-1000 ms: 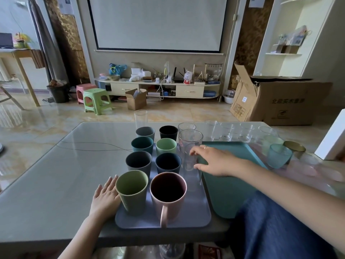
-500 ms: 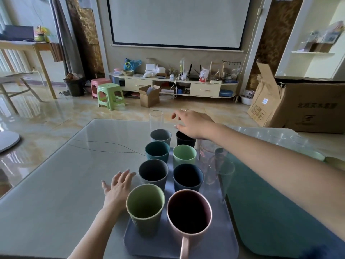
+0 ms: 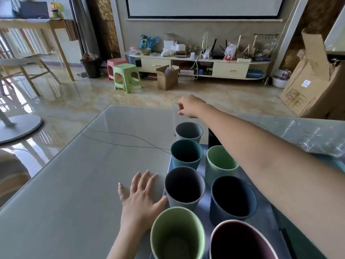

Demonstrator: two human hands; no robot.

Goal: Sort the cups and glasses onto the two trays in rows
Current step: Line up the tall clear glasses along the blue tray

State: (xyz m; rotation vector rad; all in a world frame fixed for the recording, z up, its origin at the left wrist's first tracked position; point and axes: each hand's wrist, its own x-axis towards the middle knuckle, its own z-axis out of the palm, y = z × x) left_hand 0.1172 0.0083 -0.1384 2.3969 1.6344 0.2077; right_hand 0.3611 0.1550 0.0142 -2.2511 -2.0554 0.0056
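A grey-blue tray [image 3: 268, 217] holds two rows of coloured cups: grey [image 3: 189, 131], teal [image 3: 186, 153], dark grey [image 3: 183, 187] and green [image 3: 177, 232] on the left, black, light green [image 3: 220, 161], navy [image 3: 233, 199] and pink [image 3: 240, 242] on the right. Beyond the tray stands a tall clear glass [image 3: 176, 113]. My right hand [image 3: 190, 106] reaches over the cups and pinches the glass at its rim. My left hand [image 3: 140, 199] rests flat on the table beside the tray, fingers spread. The teal tray [image 3: 337, 166] shows only at the right edge.
Several clear glasses [image 3: 317, 139] stand blurred along the table's far right. A thin dark cable [image 3: 121, 139] runs across the glass-topped table [image 3: 74, 184]. The table's far edge lies just beyond the tall glass.
My right hand left the clear glass by the trays, travelled forward over the cups and took the tall glass at the far end. The head leaned in closer. My left hand stayed put.
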